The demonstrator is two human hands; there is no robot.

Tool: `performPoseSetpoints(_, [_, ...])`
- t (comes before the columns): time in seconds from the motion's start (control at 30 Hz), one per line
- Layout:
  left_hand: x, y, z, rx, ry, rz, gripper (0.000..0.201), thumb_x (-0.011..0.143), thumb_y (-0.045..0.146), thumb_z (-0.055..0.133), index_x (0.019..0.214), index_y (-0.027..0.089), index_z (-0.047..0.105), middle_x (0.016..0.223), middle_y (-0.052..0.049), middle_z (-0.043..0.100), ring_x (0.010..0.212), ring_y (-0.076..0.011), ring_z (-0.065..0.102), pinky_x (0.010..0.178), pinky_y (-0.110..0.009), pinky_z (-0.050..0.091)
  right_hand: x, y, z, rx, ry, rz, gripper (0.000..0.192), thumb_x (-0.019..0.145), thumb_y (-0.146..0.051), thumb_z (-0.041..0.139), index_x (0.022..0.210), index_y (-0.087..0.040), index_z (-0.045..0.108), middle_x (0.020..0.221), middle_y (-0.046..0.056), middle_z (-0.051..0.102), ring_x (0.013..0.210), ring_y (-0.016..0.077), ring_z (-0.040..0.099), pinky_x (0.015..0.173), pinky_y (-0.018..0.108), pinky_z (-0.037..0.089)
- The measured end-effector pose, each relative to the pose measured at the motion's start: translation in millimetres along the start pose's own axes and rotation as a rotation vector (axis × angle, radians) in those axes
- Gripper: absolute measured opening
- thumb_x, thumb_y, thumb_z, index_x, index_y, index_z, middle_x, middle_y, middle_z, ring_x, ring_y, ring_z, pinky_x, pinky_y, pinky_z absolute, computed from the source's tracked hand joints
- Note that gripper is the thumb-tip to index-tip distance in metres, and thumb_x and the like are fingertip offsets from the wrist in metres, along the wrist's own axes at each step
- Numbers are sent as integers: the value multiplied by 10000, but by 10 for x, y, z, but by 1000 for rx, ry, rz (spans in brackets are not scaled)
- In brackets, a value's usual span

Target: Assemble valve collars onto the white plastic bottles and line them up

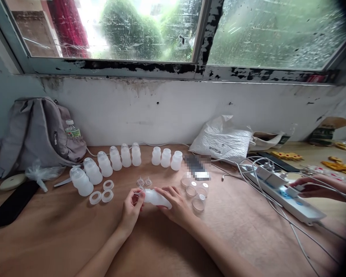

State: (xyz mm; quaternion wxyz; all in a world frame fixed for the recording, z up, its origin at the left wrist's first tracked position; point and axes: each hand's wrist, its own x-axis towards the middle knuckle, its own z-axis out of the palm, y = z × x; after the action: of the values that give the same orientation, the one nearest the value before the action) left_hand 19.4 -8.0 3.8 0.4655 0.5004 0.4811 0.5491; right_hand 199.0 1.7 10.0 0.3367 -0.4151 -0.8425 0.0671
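Observation:
A frosted white baby bottle (pixel 155 198) lies on its side between my hands, just above the table. My right hand (pixel 175 204) is wrapped round its body. At its neck end, my left hand (pixel 133 207) is closed, thumb and fingers pinched together; a small clear part shows there, too small to name for certain. Just beyond are two clear bottle nipples (pixel 147 181). White collar rings (pixel 107 196) lie to the left, near a row of bottles with tops fitted (pixel 105 163). Open-necked bottles (pixel 165 158) stand behind. Clear caps (pixel 198 204) are right of my right hand.
At the right, a white power strip (pixel 288 200) carries chargers and tangled cables, and another person's hand (pixel 308 186) touches a plug there. A silver plastic bag (pixel 223 140) lies against the wall. A grey backpack (pixel 37 130) and black phone-like slab (pixel 13 206) are left.

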Motion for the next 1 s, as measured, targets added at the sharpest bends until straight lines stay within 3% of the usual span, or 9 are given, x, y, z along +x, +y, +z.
performPoseSetpoints(0.17, [-5,59,-36,-4,-15,-1,266,723,379,570,880,165,567,658,2,569,577,-120,524,484,-201,394,-10,-6,-8,-20,16,8,557,695,-162,615,1210,-263,429,1025,57,553,922,225,475,806,385,436])
performPoseSetpoints(0.37, [21,136,-93,-132,-90,6,318,712,294,593,1011,186,590,1030,-65,616,991,-206,532,814,-277,414,-14,22,19,16,48,53,363,707,-232,612,1043,-192,480,945,71,580,885,233,491,750,368,454])
performPoseSetpoints(0.53, [65,80,-111,-50,51,-38,317,690,350,621,943,162,584,868,-60,642,811,-184,585,698,-271,441,-21,9,51,-2,24,31,348,717,-233,602,1044,-185,493,947,80,577,871,238,480,758,382,441])
performPoseSetpoints(0.6, [65,82,-114,-75,27,-37,307,664,321,648,913,154,583,855,-66,649,828,-198,593,723,-289,445,-23,8,50,-7,26,32,350,712,-225,607,1044,-190,503,944,78,577,875,241,477,765,385,436])
performPoseSetpoints(0.73, [48,112,-106,-169,-22,21,356,658,252,650,991,165,561,1050,-95,604,1030,-227,528,860,-315,404,-20,10,29,5,45,50,350,722,-244,603,1054,-191,508,949,80,579,880,239,477,762,381,437])
performPoseSetpoints(0.9, [59,103,-113,-108,8,-50,395,669,289,642,1027,169,525,887,-67,642,894,-206,587,820,-326,424,-15,-7,20,12,31,42,350,726,-247,598,1061,-196,510,959,78,580,875,243,474,762,388,432])
performPoseSetpoints(1.0, [56,108,-116,-164,-51,-7,401,663,242,643,1037,174,516,998,-92,622,1012,-223,539,870,-330,402,-18,-6,28,19,27,53,358,714,-231,604,1059,-197,512,954,79,580,872,243,476,758,385,433])
